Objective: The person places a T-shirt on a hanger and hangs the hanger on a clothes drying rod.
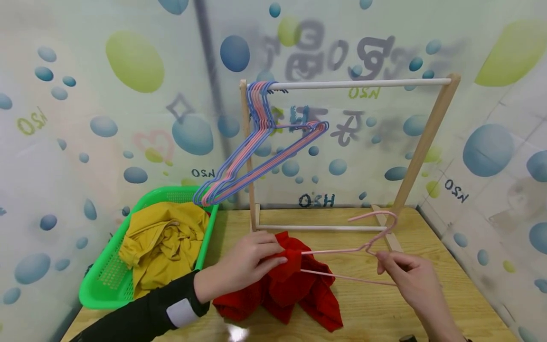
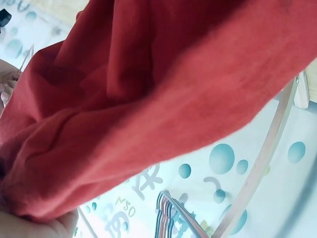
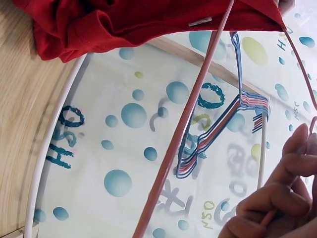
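Red garment [image 1: 279, 292] bunched on table [image 1: 376, 313], gripped by left hand [image 1: 243, 266]; one end of pink hanger [image 1: 333, 251] covered by it, the wire pinched by right hand [image 1: 412, 278]. Yellow cloth [image 1: 166, 237] held in basket [image 1: 96, 299]; other hangers [image 1: 239, 161] hung on rack [image 1: 426, 142] behind.

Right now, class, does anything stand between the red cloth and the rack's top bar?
Bunched hangers obstruct the left end of the top bar; nothing visible stands between the red cloth and the bar's middle.

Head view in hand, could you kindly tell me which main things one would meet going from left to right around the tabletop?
Green basket → red cloth → pink hanger → right hand.
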A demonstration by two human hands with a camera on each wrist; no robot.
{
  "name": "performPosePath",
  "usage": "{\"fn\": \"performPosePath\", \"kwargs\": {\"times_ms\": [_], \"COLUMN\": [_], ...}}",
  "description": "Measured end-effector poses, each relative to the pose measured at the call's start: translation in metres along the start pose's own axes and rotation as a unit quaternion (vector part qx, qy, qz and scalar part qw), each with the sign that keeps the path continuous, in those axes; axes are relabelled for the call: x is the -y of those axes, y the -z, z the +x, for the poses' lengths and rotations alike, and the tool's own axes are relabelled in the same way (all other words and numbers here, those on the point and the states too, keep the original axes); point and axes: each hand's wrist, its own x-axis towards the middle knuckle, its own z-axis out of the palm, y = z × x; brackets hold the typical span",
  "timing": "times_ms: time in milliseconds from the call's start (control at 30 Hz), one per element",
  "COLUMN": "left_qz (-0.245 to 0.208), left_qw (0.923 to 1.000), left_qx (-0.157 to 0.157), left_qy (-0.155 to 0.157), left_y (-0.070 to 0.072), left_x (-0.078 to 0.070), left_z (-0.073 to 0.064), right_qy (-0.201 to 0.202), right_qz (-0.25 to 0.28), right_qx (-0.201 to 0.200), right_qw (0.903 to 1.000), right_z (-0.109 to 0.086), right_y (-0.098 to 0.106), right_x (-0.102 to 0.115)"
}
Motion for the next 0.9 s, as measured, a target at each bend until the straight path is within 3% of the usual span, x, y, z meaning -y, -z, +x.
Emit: {"fn": "performPosePath", "kwargs": {"times_ms": [233,633,900], "left_qz": [-0.004,-0.004,-0.003], "left_qw": [0.9995,0.9992,0.999], "left_qx": [0.025,0.031,0.034], "left_qy": [0.017,0.024,0.03], "left_y": [0.001,-0.001,-0.001], "left_x": [-0.002,-0.001,-0.002], "left_z": [0.001,0.002,0.002], "right_qy": [0.031,-0.002,0.007], "right_qz": [-0.001,-0.009,-0.016], "right_qx": [-0.004,0.022,0.026], "right_qw": [0.9995,0.9997,0.9995], "right_z": [-0.003,-0.006,-0.006], "right_y": [-0.007,-0.014,-0.02], "right_x": [0.004,0.009,0.012]}}
